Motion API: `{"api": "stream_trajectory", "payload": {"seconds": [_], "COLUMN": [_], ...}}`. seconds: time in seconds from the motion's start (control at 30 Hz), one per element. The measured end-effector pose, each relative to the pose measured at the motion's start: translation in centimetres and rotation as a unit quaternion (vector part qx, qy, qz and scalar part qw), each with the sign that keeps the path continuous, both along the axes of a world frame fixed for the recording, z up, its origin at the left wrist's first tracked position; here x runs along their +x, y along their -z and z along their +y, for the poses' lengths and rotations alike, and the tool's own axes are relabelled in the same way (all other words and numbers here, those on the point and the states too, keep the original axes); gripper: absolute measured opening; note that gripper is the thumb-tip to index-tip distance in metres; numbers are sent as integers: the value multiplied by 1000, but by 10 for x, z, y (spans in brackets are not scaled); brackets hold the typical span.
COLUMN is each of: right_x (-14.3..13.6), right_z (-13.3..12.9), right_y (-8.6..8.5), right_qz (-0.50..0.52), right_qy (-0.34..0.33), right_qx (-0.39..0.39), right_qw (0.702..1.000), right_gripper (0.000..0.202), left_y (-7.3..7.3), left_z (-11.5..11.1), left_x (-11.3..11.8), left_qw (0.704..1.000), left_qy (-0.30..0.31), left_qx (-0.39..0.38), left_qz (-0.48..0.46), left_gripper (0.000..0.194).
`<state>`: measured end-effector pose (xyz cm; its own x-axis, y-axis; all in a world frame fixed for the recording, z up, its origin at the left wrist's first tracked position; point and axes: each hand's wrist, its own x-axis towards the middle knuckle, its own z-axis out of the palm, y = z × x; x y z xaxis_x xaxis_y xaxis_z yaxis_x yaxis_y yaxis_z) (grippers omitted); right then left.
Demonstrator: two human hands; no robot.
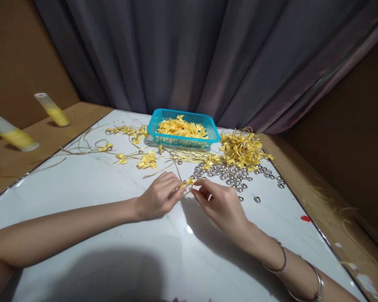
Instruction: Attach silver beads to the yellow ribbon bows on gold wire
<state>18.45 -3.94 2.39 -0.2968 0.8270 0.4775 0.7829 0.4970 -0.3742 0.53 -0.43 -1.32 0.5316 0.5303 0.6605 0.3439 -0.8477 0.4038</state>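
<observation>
Over the middle of the white table, my left hand [162, 193] pinches a small yellow ribbon bow [189, 182] with a looped gold cord [177, 171]. My right hand [222, 205], wearing bracelets at the wrist, meets it from the right, thumb and forefinger closed at the bow's edge and the cord loop. What exactly sits between those right fingertips is too small to make out. Just beyond the hands, silver rings [236, 174] lie scattered, and a bundle of gold cords [189, 154] stretches behind them.
A teal basket [183, 141] full of yellow bows stands at the back. To its right is a pile of corded bows [242, 149]; loose bows [147, 160] lie to the left. Yellow-wound spools [58, 116] stand beyond the table's left edge. A red scrap [305, 218] lies near the right edge.
</observation>
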Motion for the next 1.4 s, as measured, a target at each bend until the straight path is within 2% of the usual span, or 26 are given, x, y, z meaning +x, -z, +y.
{"api": "stream_trajectory", "payload": {"seconds": [0.13,0.3,0.47,0.73,0.9,1.2,1.4], "right_x": [-3,-3,-3,-5,-6,-6,-3], "right_z": [-1,0,0,0,1,2,2], "right_y": [8,11,13,19,21,22,13], "right_qz": [-48,-105,-121,-113,-94,-57,-33], "right_qy": [9,5,2,6,15,3,-32], "right_qx": [100,170,207,225,221,156,61], "right_qw": [994,980,971,968,971,986,997], "right_gripper": [16,20,18,15,16,23,23], "left_y": [1,1,2,0,-1,0,-1], "left_z": [1,0,0,1,1,1,1], "left_x": [1,0,0,1,1,0,1], "left_qw": [1000,1000,999,997,997,997,998], "left_qy": [5,13,20,29,30,28,24], "left_qx": [-11,-25,-39,-59,-63,-66,-50], "left_qz": [-8,-12,-24,-35,-33,-24,-20], "left_gripper": [17,17,15,14,16,19,18]}}
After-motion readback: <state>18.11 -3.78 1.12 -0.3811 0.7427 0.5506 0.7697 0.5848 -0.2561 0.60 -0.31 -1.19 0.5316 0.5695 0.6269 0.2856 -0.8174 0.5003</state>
